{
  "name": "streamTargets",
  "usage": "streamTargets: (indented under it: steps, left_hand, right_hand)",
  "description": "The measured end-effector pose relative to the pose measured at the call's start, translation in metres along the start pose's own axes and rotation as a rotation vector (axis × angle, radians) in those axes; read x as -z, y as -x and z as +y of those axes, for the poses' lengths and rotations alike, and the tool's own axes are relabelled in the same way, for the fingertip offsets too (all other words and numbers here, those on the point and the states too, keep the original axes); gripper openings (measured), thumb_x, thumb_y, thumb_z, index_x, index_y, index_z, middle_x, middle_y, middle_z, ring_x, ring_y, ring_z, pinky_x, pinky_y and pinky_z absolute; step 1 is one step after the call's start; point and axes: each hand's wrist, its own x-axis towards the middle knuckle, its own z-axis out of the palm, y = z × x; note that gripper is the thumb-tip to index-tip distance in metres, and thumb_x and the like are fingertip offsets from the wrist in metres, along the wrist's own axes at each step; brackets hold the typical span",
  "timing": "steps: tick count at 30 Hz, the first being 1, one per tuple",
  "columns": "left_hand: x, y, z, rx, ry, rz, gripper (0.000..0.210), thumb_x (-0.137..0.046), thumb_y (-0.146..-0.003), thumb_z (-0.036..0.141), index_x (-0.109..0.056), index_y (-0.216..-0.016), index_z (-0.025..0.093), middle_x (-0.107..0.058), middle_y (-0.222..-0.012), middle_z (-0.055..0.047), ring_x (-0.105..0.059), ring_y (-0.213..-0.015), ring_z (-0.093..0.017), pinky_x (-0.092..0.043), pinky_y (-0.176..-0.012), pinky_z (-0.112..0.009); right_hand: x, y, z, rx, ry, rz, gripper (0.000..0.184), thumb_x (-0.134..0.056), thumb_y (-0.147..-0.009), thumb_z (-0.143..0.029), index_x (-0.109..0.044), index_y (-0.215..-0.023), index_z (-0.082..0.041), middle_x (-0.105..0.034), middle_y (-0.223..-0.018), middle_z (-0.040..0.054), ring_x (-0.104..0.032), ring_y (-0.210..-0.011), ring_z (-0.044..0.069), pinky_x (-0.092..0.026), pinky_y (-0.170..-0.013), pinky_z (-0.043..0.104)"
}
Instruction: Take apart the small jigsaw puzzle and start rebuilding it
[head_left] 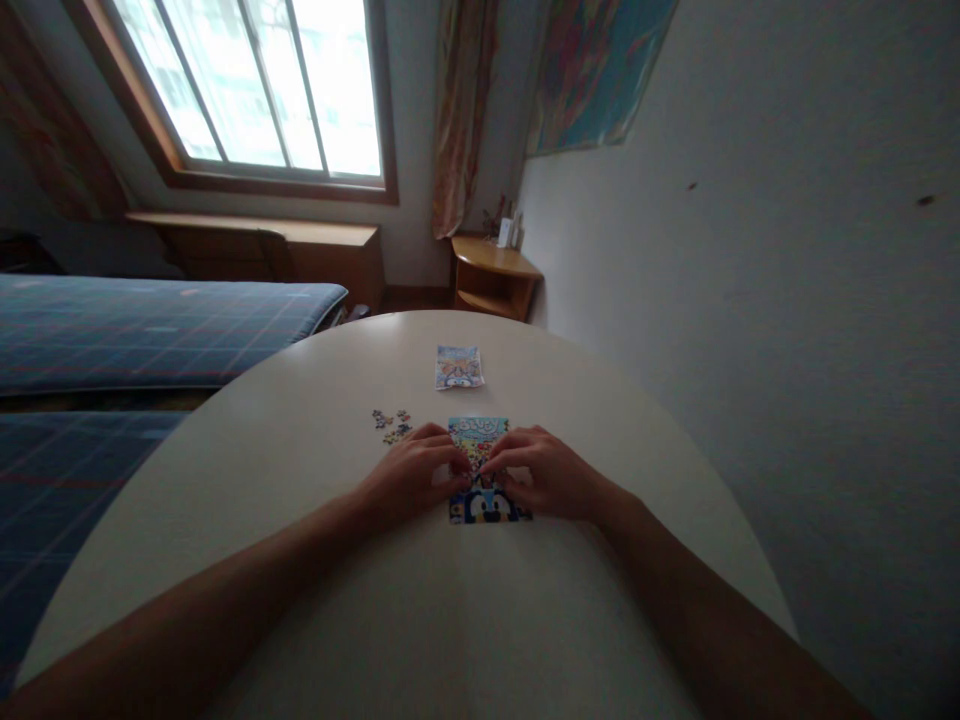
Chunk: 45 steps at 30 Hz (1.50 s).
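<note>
From my remote post I have the puzzle (481, 443) lying flat at mid-table, partly hidden by both hands. Left hand (417, 466) covers part of its left edge; right hand (553, 474) blocks much of the right side. Fingertips of both bend close together over its middle; I cannot tell whether either pinches a piece or merely presses. Lettering along the far edge is too small for me to read surely; a blue dog face shows at the near edge. Loose pieces (403, 428) lie just left and far of the left hand, their prints unclear to me. Beyond, a printed sheet (458, 368), detail blurred. Table (465, 620): pale, smooth, rounded, cut off at the near side. Room dim; window (259, 85) glaring, view washed out. Blue plaid mattress (157, 330) left, desk (330, 235) behind, corner shelf (495, 258) far, its small items indistinct. Poster (592, 75) cropped above, on the right wall (750, 300).
</note>
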Motion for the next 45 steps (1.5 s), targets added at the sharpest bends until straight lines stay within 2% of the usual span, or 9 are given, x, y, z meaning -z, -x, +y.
streamTargets:
  steps: [5, 10, 16, 20, 25, 30, 36, 45]
  left_hand:
    - [0.006, 0.000, -0.006, 0.055, -0.072, 0.133, 0.009, -0.059, -0.091, 0.026, -0.067, -0.091, 0.022, -0.070, -0.088, -0.003, -0.061, -0.089, -0.021, -0.048, -0.085, -0.036]
    - [0.014, -0.001, -0.032, 0.295, -0.175, 0.314, 0.013, -0.056, -0.089, 0.023, -0.066, -0.097, 0.020, -0.069, -0.099, -0.006, -0.061, -0.096, -0.025, -0.048, -0.090, -0.041]
    - [0.018, -0.001, -0.052, 0.528, -0.202, 0.431, 0.022, -0.057, -0.086, 0.022, -0.065, -0.106, 0.019, -0.066, -0.115, -0.010, -0.057, -0.109, -0.030, -0.045, -0.099, -0.048]
    - [0.017, -0.001, -0.055, 0.606, -0.180, 0.421, 0.026, -0.059, -0.084, 0.022, -0.064, -0.109, 0.020, -0.066, -0.117, -0.011, -0.056, -0.112, -0.031, -0.044, -0.100, -0.048]
    - [0.015, -0.002, -0.057, 0.624, -0.170, 0.383, 0.028, -0.058, -0.084, 0.023, -0.064, -0.111, 0.020, -0.068, -0.109, -0.010, -0.058, -0.107, -0.031, -0.046, -0.097, -0.049]
    - [0.015, -0.003, -0.055, 0.633, -0.160, 0.365, 0.031, -0.058, -0.083, 0.022, -0.065, -0.113, 0.019, -0.069, -0.102, -0.010, -0.058, -0.106, -0.031, -0.046, -0.095, -0.048]
    - [0.016, -0.004, -0.054, 0.630, -0.131, 0.362, 0.033, -0.058, -0.082, 0.021, -0.065, -0.114, 0.016, -0.069, -0.099, -0.011, -0.060, -0.107, -0.032, -0.047, -0.095, -0.046]
    - [0.016, -0.005, -0.059, 0.595, -0.098, 0.372, 0.027, -0.057, -0.082, 0.019, -0.066, -0.107, 0.018, -0.070, -0.093, -0.008, -0.062, -0.098, -0.026, -0.049, -0.092, -0.041]
  right_hand:
    - [-0.001, -0.001, -0.005, 0.023, 0.009, -0.024, 0.026, -0.067, -0.083, -0.015, -0.076, -0.103, -0.029, -0.074, -0.102, 0.0029, -0.068, -0.094, 0.018, -0.047, -0.088, 0.035]
    - [-0.001, -0.002, -0.009, 0.046, 0.042, -0.044, 0.025, -0.065, -0.085, -0.016, -0.075, -0.104, -0.030, -0.073, -0.101, 0.0030, -0.068, -0.093, 0.017, -0.047, -0.087, 0.036]
    - [-0.003, -0.003, -0.007, 0.038, 0.085, -0.038, 0.022, -0.064, -0.089, -0.020, -0.075, -0.105, -0.029, -0.072, -0.107, 0.0049, -0.067, -0.096, 0.018, -0.048, -0.087, 0.037]
    - [-0.012, -0.003, -0.001, 0.034, 0.075, 0.010, 0.017, -0.065, -0.091, -0.024, -0.076, -0.103, -0.029, -0.072, -0.104, 0.0049, -0.068, -0.093, 0.018, -0.049, -0.085, 0.035]
    - [-0.018, -0.006, 0.001, -0.003, 0.044, 0.051, 0.014, -0.065, -0.092, -0.030, -0.075, -0.102, -0.027, -0.074, -0.097, 0.0036, -0.068, -0.088, 0.016, -0.049, -0.083, 0.032]
    - [-0.020, -0.009, -0.001, -0.031, 0.036, 0.065, 0.012, -0.065, -0.092, -0.028, -0.076, -0.096, -0.025, -0.073, -0.091, 0.0034, -0.067, -0.085, 0.015, -0.050, -0.081, 0.031]
    - [-0.023, -0.008, 0.000, 0.022, 0.109, 0.071, 0.014, -0.062, -0.094, -0.029, -0.074, -0.100, -0.026, -0.073, -0.095, 0.0043, -0.067, -0.088, 0.016, -0.049, -0.082, 0.032]
    - [-0.017, -0.008, -0.011, 0.060, 0.158, 0.000, 0.020, -0.061, -0.092, -0.028, -0.072, -0.109, -0.025, -0.072, -0.104, 0.0073, -0.066, -0.097, 0.020, -0.048, -0.089, 0.038]
